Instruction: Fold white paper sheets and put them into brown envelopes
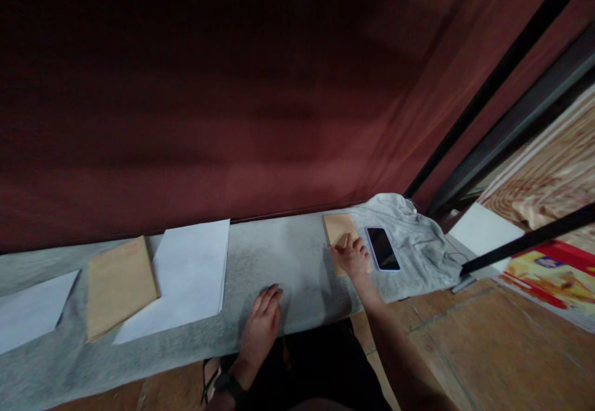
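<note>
My right hand lies over a small stack of brown paper envelopes, thumb toward its left edge and fingers spread on top. Just right of that hand is a smartphone in a light purple case, its screen dark. My left hand rests flat on the grey cloth near the front edge, holding nothing. Farther left, a larger brown envelope overlaps a stack of white paper sheets. More white paper sits at the far left.
A dark red wall rises behind the cloth-covered surface. Cloth is bunched up at the right end. Black metal bars stand on the right, near a red and yellow box and the tiled floor.
</note>
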`<action>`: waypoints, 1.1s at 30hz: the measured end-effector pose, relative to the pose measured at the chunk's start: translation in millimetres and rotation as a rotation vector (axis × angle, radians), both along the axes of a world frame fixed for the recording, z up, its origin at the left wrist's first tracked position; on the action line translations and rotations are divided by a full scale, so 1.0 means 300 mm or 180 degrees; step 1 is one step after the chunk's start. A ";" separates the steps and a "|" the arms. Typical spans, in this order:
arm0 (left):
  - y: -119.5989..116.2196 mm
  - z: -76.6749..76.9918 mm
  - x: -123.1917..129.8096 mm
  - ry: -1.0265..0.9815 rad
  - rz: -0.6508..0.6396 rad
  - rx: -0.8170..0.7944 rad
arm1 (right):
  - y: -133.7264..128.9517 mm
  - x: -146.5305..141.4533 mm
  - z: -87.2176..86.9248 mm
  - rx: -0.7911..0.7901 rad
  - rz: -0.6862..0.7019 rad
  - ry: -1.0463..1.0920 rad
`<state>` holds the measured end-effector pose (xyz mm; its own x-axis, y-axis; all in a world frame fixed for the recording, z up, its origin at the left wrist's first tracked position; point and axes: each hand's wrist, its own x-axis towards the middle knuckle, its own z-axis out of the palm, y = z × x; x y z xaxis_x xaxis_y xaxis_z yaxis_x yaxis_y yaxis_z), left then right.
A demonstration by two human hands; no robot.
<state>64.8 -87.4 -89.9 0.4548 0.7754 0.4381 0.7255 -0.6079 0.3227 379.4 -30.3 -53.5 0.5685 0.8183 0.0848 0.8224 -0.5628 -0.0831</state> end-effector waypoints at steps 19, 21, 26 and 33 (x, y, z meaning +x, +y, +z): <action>-0.017 0.004 0.010 0.0083 0.0058 -0.0138 | -0.045 -0.077 -0.015 0.0559 0.0657 -0.0005; -0.018 0.018 0.016 -0.0055 0.0070 -0.0255 | -0.086 -0.150 -0.042 0.0806 0.1216 0.0050; -0.004 0.071 -0.008 -0.0230 0.0282 -0.0322 | -0.208 -0.332 -0.122 0.0825 0.2131 0.0163; 0.015 0.111 -0.228 0.0579 0.2315 -0.0251 | -0.243 -0.355 -0.131 0.0830 0.2199 0.0099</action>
<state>-3.5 -82.9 -56.7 -0.1238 0.9338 0.3357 0.9812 0.0646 0.1820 273.0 -103.2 -92.9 -0.0637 0.9461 0.3176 0.9772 0.1237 -0.1725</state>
